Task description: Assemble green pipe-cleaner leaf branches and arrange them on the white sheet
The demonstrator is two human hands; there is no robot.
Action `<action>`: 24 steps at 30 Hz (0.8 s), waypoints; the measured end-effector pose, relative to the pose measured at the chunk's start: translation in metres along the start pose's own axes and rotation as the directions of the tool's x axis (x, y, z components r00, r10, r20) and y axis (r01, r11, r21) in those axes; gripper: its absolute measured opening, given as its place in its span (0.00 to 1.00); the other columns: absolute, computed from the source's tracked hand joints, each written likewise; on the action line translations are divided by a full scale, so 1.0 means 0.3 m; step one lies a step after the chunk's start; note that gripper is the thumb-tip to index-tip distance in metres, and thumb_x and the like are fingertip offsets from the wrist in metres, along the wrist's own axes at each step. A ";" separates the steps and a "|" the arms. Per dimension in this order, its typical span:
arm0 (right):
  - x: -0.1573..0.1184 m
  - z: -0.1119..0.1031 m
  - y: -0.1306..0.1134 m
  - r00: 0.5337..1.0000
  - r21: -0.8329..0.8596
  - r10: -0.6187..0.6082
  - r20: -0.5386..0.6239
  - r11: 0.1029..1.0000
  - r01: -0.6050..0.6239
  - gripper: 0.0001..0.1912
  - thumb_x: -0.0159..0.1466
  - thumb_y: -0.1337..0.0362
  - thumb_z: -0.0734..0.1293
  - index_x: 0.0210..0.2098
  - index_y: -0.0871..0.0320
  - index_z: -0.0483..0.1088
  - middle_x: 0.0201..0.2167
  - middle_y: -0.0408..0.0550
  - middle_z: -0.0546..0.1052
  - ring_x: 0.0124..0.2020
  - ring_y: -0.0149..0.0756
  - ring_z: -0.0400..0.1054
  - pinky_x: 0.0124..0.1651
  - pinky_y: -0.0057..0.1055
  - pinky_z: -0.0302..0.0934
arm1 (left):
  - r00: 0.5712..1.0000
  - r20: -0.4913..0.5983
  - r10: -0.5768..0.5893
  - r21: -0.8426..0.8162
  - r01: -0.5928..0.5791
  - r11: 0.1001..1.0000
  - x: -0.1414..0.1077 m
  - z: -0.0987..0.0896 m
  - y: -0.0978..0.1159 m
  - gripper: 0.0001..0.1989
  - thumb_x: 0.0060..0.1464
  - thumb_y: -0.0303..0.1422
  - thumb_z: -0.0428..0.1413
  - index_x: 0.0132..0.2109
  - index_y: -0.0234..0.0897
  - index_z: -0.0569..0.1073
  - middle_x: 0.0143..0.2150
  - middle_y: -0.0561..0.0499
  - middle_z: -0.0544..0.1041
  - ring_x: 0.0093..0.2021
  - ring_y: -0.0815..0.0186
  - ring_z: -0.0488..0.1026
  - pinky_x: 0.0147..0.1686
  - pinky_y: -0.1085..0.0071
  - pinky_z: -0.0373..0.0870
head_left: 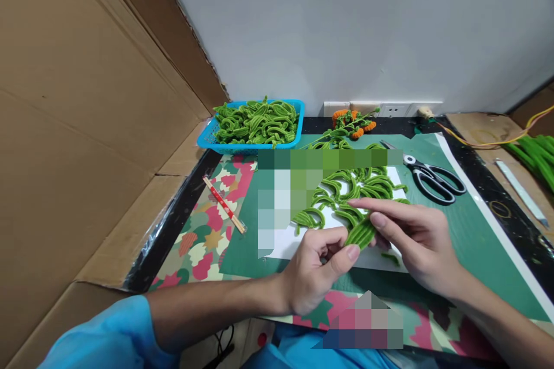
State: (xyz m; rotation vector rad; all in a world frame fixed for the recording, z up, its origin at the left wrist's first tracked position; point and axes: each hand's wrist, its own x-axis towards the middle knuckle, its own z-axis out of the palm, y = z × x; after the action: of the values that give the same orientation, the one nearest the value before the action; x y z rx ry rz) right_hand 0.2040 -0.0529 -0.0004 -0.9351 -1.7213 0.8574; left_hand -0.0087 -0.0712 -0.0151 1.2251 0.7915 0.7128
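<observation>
A green pipe-cleaner leaf point(360, 234) is held low over the white sheet. My left hand point(320, 268) pinches its near end between thumb and fingers. At its far end, my right hand point(419, 242) grips it between thumb and curled fingers, with the index finger stretched out above. Beyond my hands, several similar curled green leaves point(340, 183) lie on the white paper point(283, 245). A short green piece point(390, 258) rests below my right hand. Pixelated patches hide part of the leaf pile's left and back.
A blue basket point(199, 139) heaped with green leaves stands at the back left. Orange flowers on a green stem point(357, 124) lie behind the pile. Scissors point(435, 179) rest on the green mat point(480, 242). Wrapped chopsticks point(224, 204) are at left, beside a cardboard wall point(86, 127).
</observation>
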 end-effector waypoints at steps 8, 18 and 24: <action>0.015 0.002 -0.013 0.995 -0.044 0.005 0.098 0.999 -0.001 0.13 0.75 0.64 0.67 0.54 0.54 0.82 0.31 0.46 0.84 0.23 0.31 0.74 0.25 0.25 0.67 | 0.999 -0.033 0.036 -0.019 -0.036 0.999 0.011 0.003 -0.003 0.23 0.71 0.48 0.57 0.33 0.39 0.61 0.20 0.62 0.57 0.19 0.76 0.50 0.22 0.73 0.47; 0.035 -0.031 0.017 0.943 -0.211 -0.316 0.103 0.920 0.331 0.13 0.73 0.74 0.67 0.54 0.57 0.77 0.34 0.48 0.83 0.30 0.34 0.78 0.33 0.27 0.71 | 0.997 -0.068 -0.032 -0.074 0.026 0.997 0.029 0.002 -0.002 0.24 0.71 0.49 0.58 0.33 0.40 0.59 0.21 0.64 0.54 0.18 0.78 0.49 0.20 0.76 0.47; 0.054 -0.098 0.021 0.953 -0.125 -0.250 0.171 0.954 0.272 0.13 0.71 0.75 0.70 0.52 0.55 0.79 0.42 0.49 0.85 0.40 0.36 0.81 0.43 0.32 0.77 | 1.000 -0.024 -0.001 -0.046 0.000 0.999 0.040 -0.008 0.017 0.21 0.69 0.46 0.60 0.35 0.39 0.62 0.22 0.64 0.55 0.18 0.77 0.51 0.20 0.76 0.45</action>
State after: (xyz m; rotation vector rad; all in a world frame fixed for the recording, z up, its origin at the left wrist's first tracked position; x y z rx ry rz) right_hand 0.2291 -0.0321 0.0092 -0.7280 -2.0123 0.6467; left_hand -0.0043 -0.0590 -0.0123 1.1767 0.7912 0.7430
